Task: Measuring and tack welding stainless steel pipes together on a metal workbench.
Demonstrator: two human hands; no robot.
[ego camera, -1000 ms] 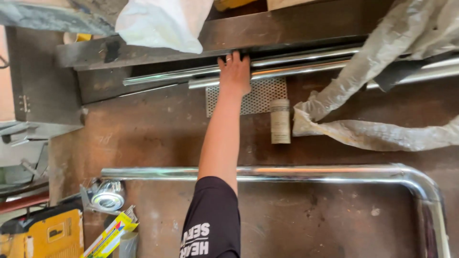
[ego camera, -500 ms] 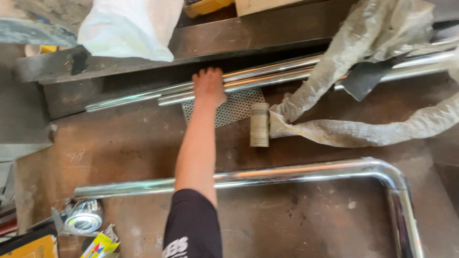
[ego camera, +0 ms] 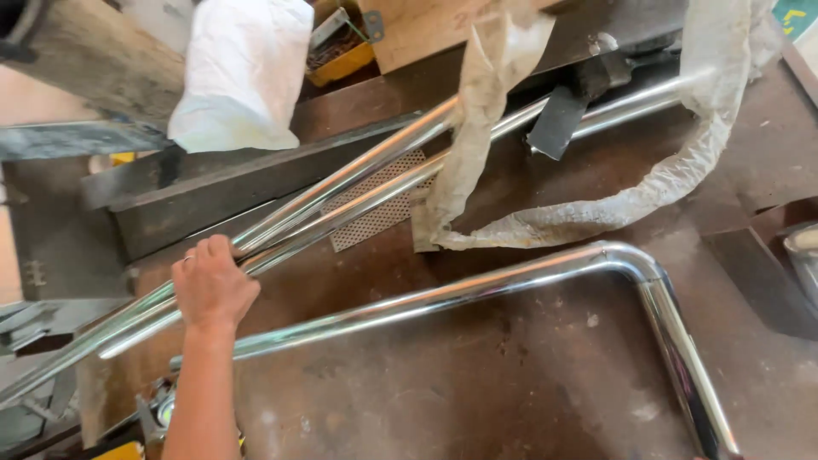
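Note:
My left hand (ego camera: 213,290) is closed over two long straight chrome tubes (ego camera: 366,166) that run side by side, slanting from lower left to upper right across the brown metal bench (ego camera: 511,383). A ring shows on one finger. Crumpled clear plastic wrap (ego camera: 596,209) hangs over the far ends of the tubes. A chrome tube with a rounded right-angle bend (ego camera: 477,285) lies on the bench just in front of my hand. My right hand is out of sight.
A perforated metal sheet (ego camera: 375,213) lies under the straight tubes. Behind them runs a dark steel beam (ego camera: 213,192), with a white bag (ego camera: 243,72), a yellow box of small parts (ego camera: 341,55) and a wooden board (ego camera: 426,30) on top. A shiny roll (ego camera: 162,409) sits at the bench's lower left.
My left hand has slid along the straight tubes toward their near left end and closed around them. The view has turned, so the tubes now slant instead of lying level.

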